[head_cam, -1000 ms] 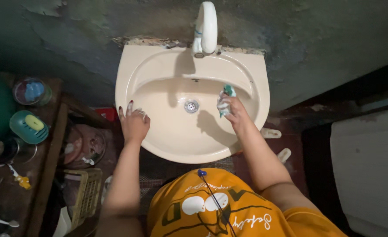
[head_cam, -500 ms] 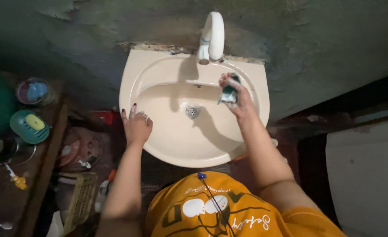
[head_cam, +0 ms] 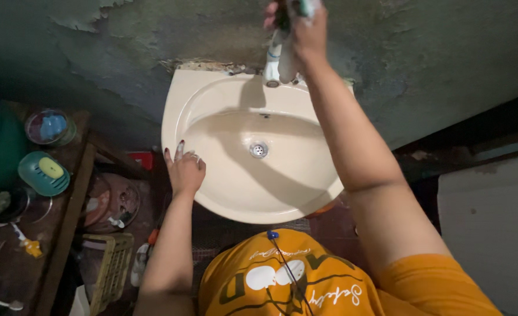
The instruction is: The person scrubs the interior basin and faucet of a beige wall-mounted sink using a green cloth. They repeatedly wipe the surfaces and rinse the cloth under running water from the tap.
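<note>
At the top edge of the view, the right hand point(head_cam: 306, 26) is raised over the tap point(head_cam: 273, 61), closed around a small pale-green scrubber point(head_cam: 301, 7) that pokes out above the knuckles; most of it is cut off by the frame, so its shape is hard to tell. It looks like a light, soft pad, likely wet and a little slippery, so a full-fingered grip such as the one shown suits it better than a pinch. What shows of it lies across the top of the tap, its long axis roughly left to right in the picture, though that is uncertain.

The tap is white, stiff and fixed at the back rim of the sink point(head_cam: 180, 102). Its long axis runs from the wall toward the person, and the spout points down into the basin, above the drain point(head_cam: 259, 150). It appears smooth and probably slick when wet.

The left hand point(head_cam: 184, 171) lies flat on the sink's left rim, fingers spread, holding nothing, seemingly for support.

The sink is cream, oval and dry-looking, set against a rough dark wall point(head_cam: 423, 52). To the left, a wooden shelf point(head_cam: 66, 205) carries a green soap dish point(head_cam: 44, 173) and a round container point(head_cam: 49, 126). A yellow basket point(head_cam: 111, 266) sits below.
</note>
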